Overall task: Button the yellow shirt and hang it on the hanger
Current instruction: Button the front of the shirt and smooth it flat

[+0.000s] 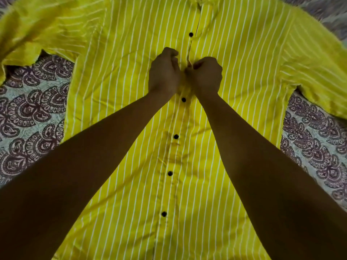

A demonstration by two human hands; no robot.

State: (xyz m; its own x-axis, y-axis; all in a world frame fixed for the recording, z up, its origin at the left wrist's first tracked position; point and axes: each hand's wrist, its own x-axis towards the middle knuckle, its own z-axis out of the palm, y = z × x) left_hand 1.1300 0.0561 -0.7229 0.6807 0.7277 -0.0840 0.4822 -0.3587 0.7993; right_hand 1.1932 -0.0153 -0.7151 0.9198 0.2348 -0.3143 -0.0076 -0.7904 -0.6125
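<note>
A bedsheet [28,113] printed with purple paisley lies under the yellow shirt [122,91], which is white-striped and spread flat, front up, filling most of the view. Both bare forearms reach forward to its centre strip. The left hand [164,72] and right hand [205,76] meet there, knuckles up, fingers [171,51] curled, pinching the fabric edges between two black buttons [183,99]. The sleeves spread outward, and the sheet shows on both sides.

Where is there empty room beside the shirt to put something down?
Two bare patches of patterned sheet: one left of the yellow shirt, under its sleeve, and one on the right, under the other sleeve. The middle is crowded: the left hand and right hand grip the shirt's front there.
</note>
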